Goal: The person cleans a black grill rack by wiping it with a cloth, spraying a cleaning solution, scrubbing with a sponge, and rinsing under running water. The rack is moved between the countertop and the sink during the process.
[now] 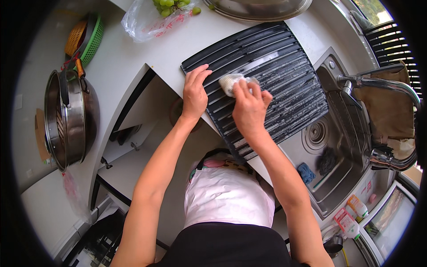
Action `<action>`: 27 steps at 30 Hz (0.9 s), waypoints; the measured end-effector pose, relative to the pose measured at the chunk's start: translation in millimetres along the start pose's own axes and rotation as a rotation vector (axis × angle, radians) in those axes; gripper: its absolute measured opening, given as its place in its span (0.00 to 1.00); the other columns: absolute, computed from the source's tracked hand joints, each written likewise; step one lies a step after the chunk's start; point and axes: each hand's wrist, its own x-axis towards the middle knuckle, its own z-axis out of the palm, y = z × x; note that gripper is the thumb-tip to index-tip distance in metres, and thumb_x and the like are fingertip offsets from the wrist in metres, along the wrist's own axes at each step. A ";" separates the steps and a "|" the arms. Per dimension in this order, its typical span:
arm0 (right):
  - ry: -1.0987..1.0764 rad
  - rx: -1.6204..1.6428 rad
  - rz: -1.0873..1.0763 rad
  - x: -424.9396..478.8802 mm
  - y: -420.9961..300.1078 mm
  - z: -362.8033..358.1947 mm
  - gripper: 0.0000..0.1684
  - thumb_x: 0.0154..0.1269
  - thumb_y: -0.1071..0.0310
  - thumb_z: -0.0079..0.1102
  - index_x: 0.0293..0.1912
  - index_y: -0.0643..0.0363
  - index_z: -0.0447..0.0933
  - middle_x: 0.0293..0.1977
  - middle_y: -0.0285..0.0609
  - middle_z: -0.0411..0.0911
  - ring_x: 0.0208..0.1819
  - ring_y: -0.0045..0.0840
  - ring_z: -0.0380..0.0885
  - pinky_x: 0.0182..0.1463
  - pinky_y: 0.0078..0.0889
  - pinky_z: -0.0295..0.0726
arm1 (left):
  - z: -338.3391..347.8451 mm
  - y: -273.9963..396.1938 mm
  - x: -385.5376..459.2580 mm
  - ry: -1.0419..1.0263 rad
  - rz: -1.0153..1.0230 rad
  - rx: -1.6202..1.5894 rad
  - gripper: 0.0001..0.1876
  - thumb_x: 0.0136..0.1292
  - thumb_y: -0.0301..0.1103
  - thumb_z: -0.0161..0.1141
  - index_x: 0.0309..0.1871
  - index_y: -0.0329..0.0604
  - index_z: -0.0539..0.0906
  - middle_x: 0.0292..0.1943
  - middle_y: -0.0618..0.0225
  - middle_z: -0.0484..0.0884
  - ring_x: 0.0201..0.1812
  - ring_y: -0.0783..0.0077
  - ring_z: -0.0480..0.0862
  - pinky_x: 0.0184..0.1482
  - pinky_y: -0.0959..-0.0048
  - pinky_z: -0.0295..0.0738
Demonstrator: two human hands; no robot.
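Note:
A black slatted panel [283, 80] lies tilted across the counter corner, its right side reaching over the sink. White droplets or foam cover many of its slats, mostly towards the right. My right hand [250, 106] presses a crumpled whitish cloth or pad [230, 83] onto the slats near the panel's middle; the cloth is slightly blurred. At the panel's left edge, my left hand [195, 93] holds on with its fingers over the top face. The left thumb is hidden.
A steel sink [337, 197] with a chrome faucet [393, 83] and blue cloth [306, 173] lies right. Grapes [170, 4] in a plastic bag and a metal lid [263, 8] sit behind. Steel pot [71, 120] and green basket [93, 43] stand left, beyond an open cabinet [133, 133].

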 end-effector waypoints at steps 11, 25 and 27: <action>-0.066 0.001 0.074 40.3 95.2 -12.2 0.15 0.57 0.80 0.60 0.42 0.53 0.85 0.46 0.30 0.84 0.52 0.27 0.74 0.60 0.39 0.58 | -0.7 0.8 -2.7 0.001 0.031 0.065 0.20 0.59 0.11 0.49 0.51 0.33 0.83 0.57 0.56 0.82 0.56 0.50 0.79 0.60 0.61 0.76; -0.038 0.107 -0.151 38.1 30.0 16.7 0.15 0.55 0.79 0.59 0.43 0.55 0.81 0.47 0.32 0.83 0.55 0.25 0.78 0.61 0.33 0.62 | -2.0 3.4 -2.9 -0.061 -0.065 0.104 0.27 0.62 0.13 0.44 0.66 0.33 0.71 0.67 0.51 0.72 0.67 0.47 0.71 0.71 0.56 0.63; -0.014 0.022 -0.197 52.0 60.2 15.0 0.14 0.53 0.76 0.61 0.42 0.54 0.81 0.45 0.30 0.80 0.54 0.23 0.76 0.60 0.34 0.60 | -1.4 4.6 -2.5 -0.061 -0.064 0.099 0.27 0.61 0.12 0.44 0.66 0.33 0.70 0.67 0.51 0.72 0.67 0.47 0.71 0.71 0.56 0.63</action>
